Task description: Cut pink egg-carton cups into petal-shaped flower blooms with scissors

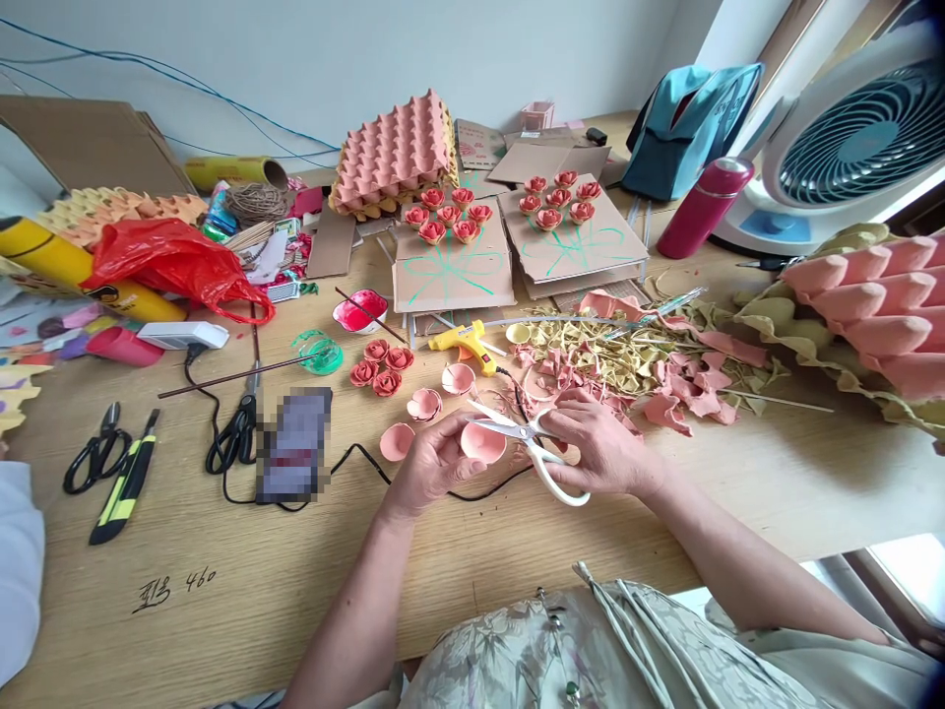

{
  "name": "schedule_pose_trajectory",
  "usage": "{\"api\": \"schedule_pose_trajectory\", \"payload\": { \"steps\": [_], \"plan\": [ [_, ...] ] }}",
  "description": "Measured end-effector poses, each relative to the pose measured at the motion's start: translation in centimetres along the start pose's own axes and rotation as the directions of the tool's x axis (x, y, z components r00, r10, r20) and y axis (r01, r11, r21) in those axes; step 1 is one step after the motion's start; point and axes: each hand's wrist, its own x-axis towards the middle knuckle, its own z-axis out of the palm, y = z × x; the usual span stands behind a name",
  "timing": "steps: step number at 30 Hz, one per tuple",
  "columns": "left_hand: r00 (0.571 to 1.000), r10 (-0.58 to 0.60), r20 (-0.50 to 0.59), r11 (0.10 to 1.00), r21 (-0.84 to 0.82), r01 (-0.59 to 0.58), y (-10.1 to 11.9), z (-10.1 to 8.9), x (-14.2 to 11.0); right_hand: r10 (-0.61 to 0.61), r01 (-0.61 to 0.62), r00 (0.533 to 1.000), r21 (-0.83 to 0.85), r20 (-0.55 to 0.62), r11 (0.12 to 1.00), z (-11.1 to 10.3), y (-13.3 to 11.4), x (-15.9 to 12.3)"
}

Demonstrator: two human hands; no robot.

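Between its thumb and fingers my left hand (434, 463) holds a pink egg-carton cup (484, 444). My right hand (601, 443) has its fingers in the handles of white-handled scissors (550, 463). The parted blades lie over the cup's upper rim. Beyond my left hand sit more loose pink cups: one plain cup (397, 442), one with a cut edge (424, 405) and another cup (459, 378). Several red paper roses (381, 367) stand in a cluster behind them. A yellow glue gun (469, 345) lies just past the cups.
Pink and yellow carton scraps (627, 359) are heaped to the right. Cardboard pieces (454, 271) with roses stand behind. A bowl of red paint (360, 309), a phone (293, 445), black scissors (97, 453) and a utility knife (124, 483) lie left. A black cord (479, 497) runs near my hands.
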Motion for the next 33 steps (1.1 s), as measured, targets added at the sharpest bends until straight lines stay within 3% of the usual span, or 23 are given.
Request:
{"api": "schedule_pose_trajectory", "payload": {
  "steps": [19, 26, 30, 33],
  "plan": [
    [0.999, 0.031, 0.007, 0.991, 0.133, -0.032, 0.18, -0.72, 0.17, -0.044, 0.044, 0.999, 0.059, 0.013, 0.997, -0.38, 0.41, 0.29],
    [0.993, 0.053, -0.103, 0.995, 0.089, -0.044, -0.26, -0.48, 0.24, 0.234, -0.225, 0.972, 0.16, -0.038, 0.961, -0.12, 0.64, 0.23],
    [0.999, 0.004, -0.035, 0.999, -0.036, -0.005, -0.11, -0.46, 0.08, 0.386, -0.379, 0.92, 0.396, 0.064, 0.837, -0.41, 0.33, 0.31],
    [0.998, 0.007, -0.062, 0.999, 0.033, -0.005, 0.01, -0.13, 0.1, 0.447, -0.443, 0.888, 0.479, 0.113, 0.758, -0.46, 0.03, 0.47]
  ]
}}
